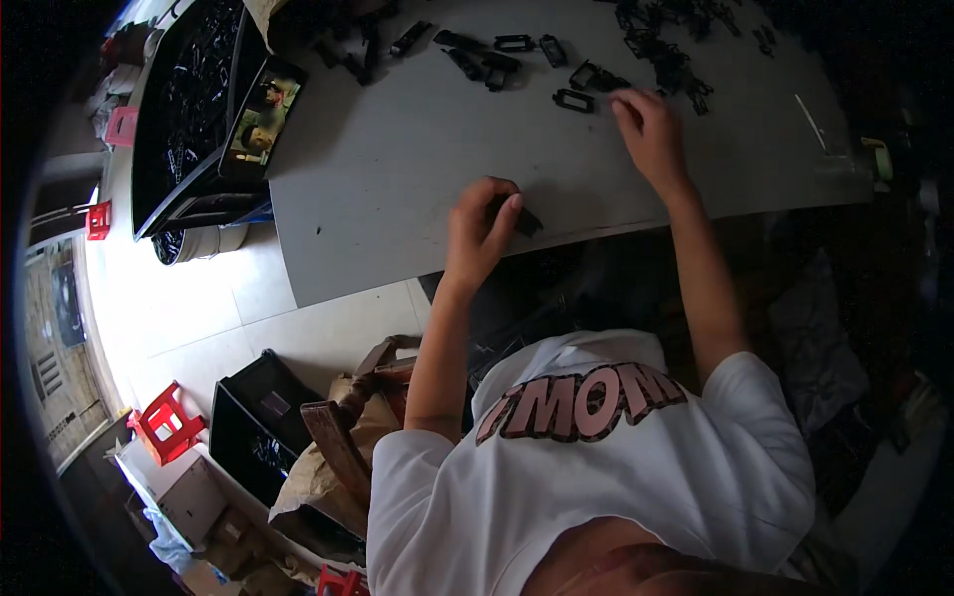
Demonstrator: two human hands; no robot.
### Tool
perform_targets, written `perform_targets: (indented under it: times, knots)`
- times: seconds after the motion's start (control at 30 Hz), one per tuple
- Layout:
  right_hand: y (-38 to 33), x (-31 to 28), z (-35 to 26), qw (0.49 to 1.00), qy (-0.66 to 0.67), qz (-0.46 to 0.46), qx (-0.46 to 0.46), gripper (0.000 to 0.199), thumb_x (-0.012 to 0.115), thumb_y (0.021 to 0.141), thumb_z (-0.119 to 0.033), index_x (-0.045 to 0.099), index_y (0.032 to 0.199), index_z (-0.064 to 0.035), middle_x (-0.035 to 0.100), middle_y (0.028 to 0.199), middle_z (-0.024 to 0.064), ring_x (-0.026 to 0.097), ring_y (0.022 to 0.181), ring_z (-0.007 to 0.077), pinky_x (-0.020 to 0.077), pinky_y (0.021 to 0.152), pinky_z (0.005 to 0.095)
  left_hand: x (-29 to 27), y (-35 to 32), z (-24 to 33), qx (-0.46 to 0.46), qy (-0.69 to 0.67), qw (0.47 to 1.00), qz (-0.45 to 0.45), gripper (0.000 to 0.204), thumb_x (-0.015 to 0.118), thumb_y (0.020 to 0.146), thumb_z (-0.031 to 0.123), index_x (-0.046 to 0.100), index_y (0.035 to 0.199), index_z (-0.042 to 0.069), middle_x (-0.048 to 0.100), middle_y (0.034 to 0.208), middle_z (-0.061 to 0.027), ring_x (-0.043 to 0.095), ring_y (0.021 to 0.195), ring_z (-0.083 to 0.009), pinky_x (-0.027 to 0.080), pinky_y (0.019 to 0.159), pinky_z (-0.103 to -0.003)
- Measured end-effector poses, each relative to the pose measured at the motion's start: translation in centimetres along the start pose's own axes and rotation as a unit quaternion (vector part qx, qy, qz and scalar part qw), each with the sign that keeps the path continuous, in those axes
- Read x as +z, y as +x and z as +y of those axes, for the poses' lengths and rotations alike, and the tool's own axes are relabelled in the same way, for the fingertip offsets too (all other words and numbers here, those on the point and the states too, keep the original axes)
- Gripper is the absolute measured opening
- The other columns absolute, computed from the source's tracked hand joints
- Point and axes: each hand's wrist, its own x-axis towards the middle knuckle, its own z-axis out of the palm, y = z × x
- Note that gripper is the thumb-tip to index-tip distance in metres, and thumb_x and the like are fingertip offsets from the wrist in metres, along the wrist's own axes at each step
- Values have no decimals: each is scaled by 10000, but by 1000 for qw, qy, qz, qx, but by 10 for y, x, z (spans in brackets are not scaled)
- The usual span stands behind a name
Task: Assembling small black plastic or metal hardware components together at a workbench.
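Observation:
My left hand is closed around a small black plastic part near the front edge of the grey table. Most of that part is hidden by the fingers. Farther right, my right hand reaches over the tabletop with loosely curled fingers and a gap between thumb and forefinger. Its fingertips are at the edge of a black plastic frame. Just in front of that lies a smaller rectangular black frame, apart from the hand.
More black parts lie scattered along the far side of the table, with a denser pile at far right. A phone showing a video leans by a black bin of parts. A wooden chair and red stool stand lower left.

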Motion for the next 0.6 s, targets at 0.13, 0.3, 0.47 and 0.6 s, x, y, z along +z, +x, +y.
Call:
perform_targets:
  times: [0.13,0.3,0.47,0.6]
  knots:
    - [25,10,-2,983,-139,4,-122,230,589,857,-83,598,1083,-41,598,1014,100,617,839,284,502,678,372,-1,-1,2,13,67,998,-3,106,587,886,85,583,922,-15,581,816,-72,548,743,-136,446,695,-255]
    - [35,6,12,948,-304,-93,-7,388,613,828,-79,504,1201,-74,567,1071,127,582,944,338,510,741,396,2,0,2,15,70,997,-2,106,613,838,98,597,902,15,601,813,-132,593,733,-275,460,648,-325]
    - [39,1,34,986,-150,-67,-16,385,664,813,-146,495,1153,-84,569,1086,128,592,974,288,499,742,390,0,3,7,49,128,991,-11,112,617,849,111,601,901,12,594,806,-122,582,727,-239,465,641,-316]
    - [40,-1,22,987,-125,-87,55,352,665,817,-159,499,1116,-75,593,1021,121,605,954,264,488,731,369,-2,1,6,45,125,991,-14,118,618,862,106,607,910,-1,598,801,-110,582,709,-181,466,632,-287]
